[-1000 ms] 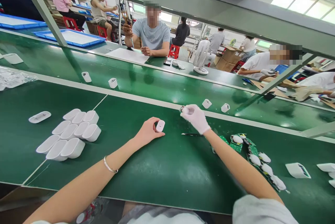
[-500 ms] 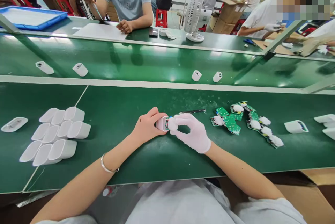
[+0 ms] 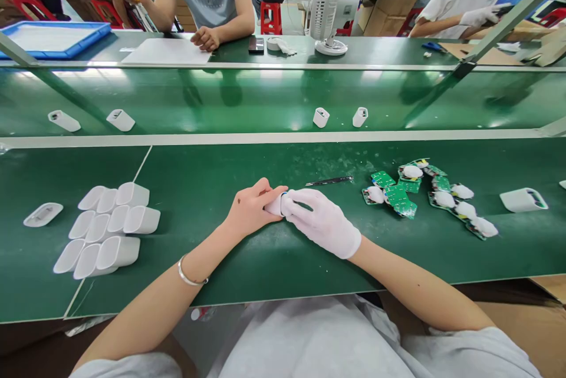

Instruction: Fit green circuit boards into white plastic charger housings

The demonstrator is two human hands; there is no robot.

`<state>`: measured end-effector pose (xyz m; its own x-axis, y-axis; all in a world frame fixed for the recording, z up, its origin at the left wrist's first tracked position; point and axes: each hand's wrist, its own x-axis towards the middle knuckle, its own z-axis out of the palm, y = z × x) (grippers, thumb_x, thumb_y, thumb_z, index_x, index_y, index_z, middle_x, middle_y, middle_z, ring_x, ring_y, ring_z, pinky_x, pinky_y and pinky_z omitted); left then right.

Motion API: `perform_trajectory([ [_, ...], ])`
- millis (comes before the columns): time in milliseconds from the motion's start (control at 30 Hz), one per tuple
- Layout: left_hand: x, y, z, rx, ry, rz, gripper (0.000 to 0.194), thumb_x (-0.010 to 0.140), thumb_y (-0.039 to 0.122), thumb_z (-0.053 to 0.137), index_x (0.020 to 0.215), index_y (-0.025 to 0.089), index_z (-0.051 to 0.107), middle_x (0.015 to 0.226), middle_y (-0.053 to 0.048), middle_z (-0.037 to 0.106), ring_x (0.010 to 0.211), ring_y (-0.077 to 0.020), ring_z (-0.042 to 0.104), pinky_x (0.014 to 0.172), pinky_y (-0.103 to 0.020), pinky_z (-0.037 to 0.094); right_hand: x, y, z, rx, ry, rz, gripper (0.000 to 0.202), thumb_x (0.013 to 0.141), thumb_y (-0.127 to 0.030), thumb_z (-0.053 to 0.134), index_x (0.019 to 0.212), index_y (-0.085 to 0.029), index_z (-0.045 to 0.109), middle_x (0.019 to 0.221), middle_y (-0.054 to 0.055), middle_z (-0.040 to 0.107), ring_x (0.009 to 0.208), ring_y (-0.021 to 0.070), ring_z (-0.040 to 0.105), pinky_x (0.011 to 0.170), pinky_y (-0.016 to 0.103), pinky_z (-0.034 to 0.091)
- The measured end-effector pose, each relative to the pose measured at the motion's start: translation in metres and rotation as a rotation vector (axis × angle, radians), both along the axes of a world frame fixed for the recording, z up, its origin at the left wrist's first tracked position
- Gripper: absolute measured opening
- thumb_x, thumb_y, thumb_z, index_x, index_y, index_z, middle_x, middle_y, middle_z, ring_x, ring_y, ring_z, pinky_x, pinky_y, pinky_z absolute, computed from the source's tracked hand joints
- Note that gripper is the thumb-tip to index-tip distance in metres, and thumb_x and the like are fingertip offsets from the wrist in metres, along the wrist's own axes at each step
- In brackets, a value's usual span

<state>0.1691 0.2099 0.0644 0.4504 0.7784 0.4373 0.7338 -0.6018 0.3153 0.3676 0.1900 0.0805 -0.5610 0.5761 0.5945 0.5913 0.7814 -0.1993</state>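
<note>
My bare left hand [image 3: 252, 210] is closed around a small white plastic housing [image 3: 274, 206], its open end facing right. My right hand [image 3: 322, 220], in a white glove, pinches at that open end. The circuit board it holds is almost wholly hidden by the housing and the gloved fingers. Behind the right hand lies a thin black tool, perhaps tweezers [image 3: 329, 181]. Farther right, green circuit boards [image 3: 400, 198] with white blobs lie in a loose cluster. On the left, several empty white housings [image 3: 117, 251] lie together in rows.
A white cap-like part [image 3: 43, 214] lies at the far left, and a white housing with a cutout [image 3: 524, 200] at the right. Several white housings [image 3: 321, 117] rest on the green strip beyond the pale rail [image 3: 247, 138]. Across the bench are a fan [image 3: 327, 0] and co-workers.
The circuit board has gone deeper into the housing and is now nearly out of sight. My right hand's fingers have closed in on the housing's open end. The view has tilted down slightly.
</note>
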Motion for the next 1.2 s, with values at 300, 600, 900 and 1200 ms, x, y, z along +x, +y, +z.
perform_trajectory([
  [300,0.005,-0.001,0.001,0.229,-0.116,-0.076,0.026,0.075,0.028,0.062,0.098,0.020,0.069,0.072,0.000,0.051,0.058,-0.0080,0.052,0.050,-0.017,0.042,0.006,0.000,0.007,-0.087,0.117,0.107,0.019,0.085,-0.011,0.051,0.095,-0.023,0.062,0.095,0.003,0.066,0.087,0.0151,0.059,0.081,0.032,0.051],
  [600,0.005,-0.001,0.004,0.300,-0.032,-0.083,0.024,0.075,0.031,0.061,0.093,0.017,0.070,0.069,0.000,0.053,0.052,-0.0068,0.046,0.047,-0.017,0.037,0.002,-0.004,0.002,-0.288,0.071,-0.055,0.039,0.076,-0.016,0.063,0.113,-0.026,0.058,0.099,0.006,0.063,0.092,0.0192,0.059,0.079,0.033,0.052],
  [900,0.006,-0.001,0.006,0.299,0.072,-0.045,0.024,0.074,0.027,0.062,0.095,0.022,0.071,0.070,0.000,0.055,0.053,-0.0075,0.048,0.048,-0.019,0.036,0.001,-0.002,0.006,-0.366,0.187,-0.166,0.023,0.066,-0.010,0.064,0.085,-0.023,0.067,0.086,0.002,0.062,0.079,0.0143,0.061,0.068,0.024,0.051],
  [1200,0.002,0.000,0.005,0.162,-0.134,-0.036,0.030,0.068,0.022,0.066,0.098,0.019,0.069,0.071,0.001,0.047,0.058,-0.0081,0.048,0.049,-0.019,0.038,0.012,0.000,0.015,-0.345,0.396,-0.123,0.033,0.066,-0.017,0.068,0.098,-0.024,0.064,0.093,0.003,0.063,0.089,0.0168,0.062,0.081,0.029,0.051],
])
